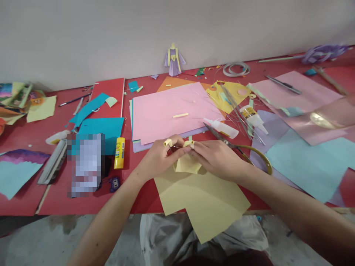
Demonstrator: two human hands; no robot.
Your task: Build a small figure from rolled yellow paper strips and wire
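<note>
hands (162, 153) (220, 155): 2 | scissors (226, 143): 1 | glue stick (119, 153): 1 | paper doll (174, 63): 1

"Is the small yellow piece (188, 165) paper?"
"Matt paper, smooth (like the pink sheet (163, 112))."
"And the scissors (226, 143)?"
"Metal blades (213, 131). The glue stick (119, 153) looks like glossy plastic."
</note>
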